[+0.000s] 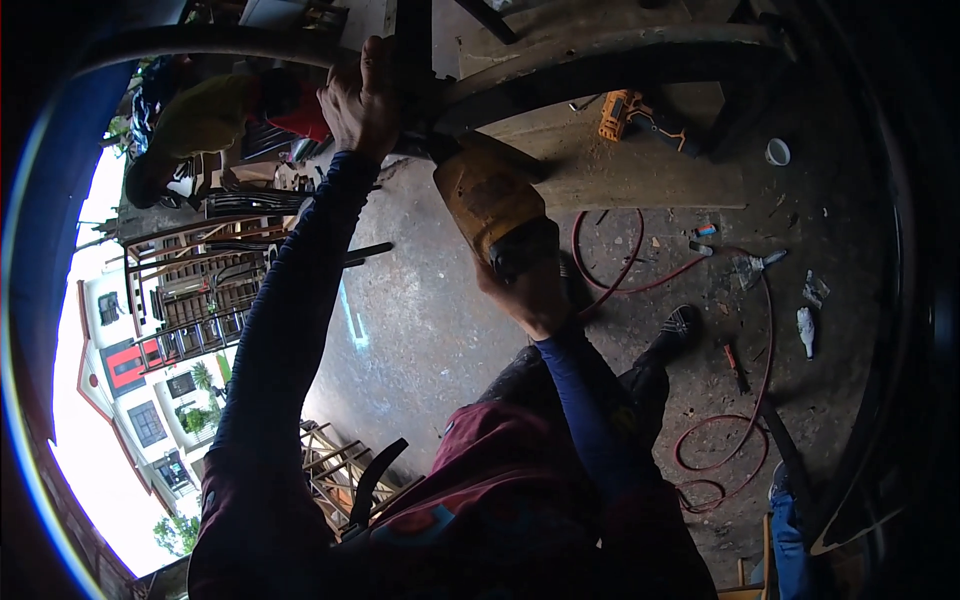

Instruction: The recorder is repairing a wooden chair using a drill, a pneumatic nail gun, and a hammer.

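Observation:
My left hand [360, 100] reaches up and grips a dark upright metal bar [412, 60] of a curved metal frame [600, 60] near the top of the view. My right hand [530, 295] holds the black grip of a yellow power tool [490, 200], whose front end points up at the spot where the bar meets the frame. Both forearms wear dark blue sleeves. The tool's tip is hidden behind the frame and my left hand.
On the concrete floor [420, 320] lie a red cable [720, 440], an orange drill [625, 115] on a board, a white cup [778, 152] and small scraps. Stacked metal railings [200, 290] stand at left. Another person in a yellow-green top [200, 120] bends at upper left.

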Demonstrator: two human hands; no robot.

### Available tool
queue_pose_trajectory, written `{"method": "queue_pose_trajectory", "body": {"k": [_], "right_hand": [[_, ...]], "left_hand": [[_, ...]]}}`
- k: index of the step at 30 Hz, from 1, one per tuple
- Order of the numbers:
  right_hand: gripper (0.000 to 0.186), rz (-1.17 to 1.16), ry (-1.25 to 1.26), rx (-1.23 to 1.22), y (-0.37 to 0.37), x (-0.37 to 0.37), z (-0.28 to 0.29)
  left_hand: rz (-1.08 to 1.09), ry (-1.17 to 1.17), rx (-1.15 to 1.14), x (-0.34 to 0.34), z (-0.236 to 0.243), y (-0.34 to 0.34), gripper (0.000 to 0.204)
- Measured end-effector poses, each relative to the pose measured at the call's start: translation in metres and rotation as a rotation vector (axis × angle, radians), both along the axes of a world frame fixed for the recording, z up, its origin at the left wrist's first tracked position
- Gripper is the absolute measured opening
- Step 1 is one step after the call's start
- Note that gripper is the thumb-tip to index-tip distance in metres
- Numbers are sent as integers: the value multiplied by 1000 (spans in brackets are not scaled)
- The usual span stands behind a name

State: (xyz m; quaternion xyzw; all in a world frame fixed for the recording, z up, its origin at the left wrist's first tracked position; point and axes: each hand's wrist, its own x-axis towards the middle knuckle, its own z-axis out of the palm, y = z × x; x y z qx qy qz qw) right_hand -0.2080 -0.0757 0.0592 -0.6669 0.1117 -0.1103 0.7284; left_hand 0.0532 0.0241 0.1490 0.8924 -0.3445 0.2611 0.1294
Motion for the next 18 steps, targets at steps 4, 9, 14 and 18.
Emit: {"method": "queue_pose_trajectory", "body": {"k": [4, 9, 14, 18], "right_hand": [[43, -237, -399, -420, -8, 8, -15], [42, -303, -316, -45, 2, 1, -37], [52, -140, -238, -26, 10, 0, -49], [63, -160, -242, 6, 32, 10, -83]], "left_hand": [[114, 181, -81, -16, 10, -23, 61], [158, 181, -83, -16, 14, -22, 69], [166, 163, -30, -4, 14, -8, 60], [118, 326, -165, -10, 14, -16, 44]]}}
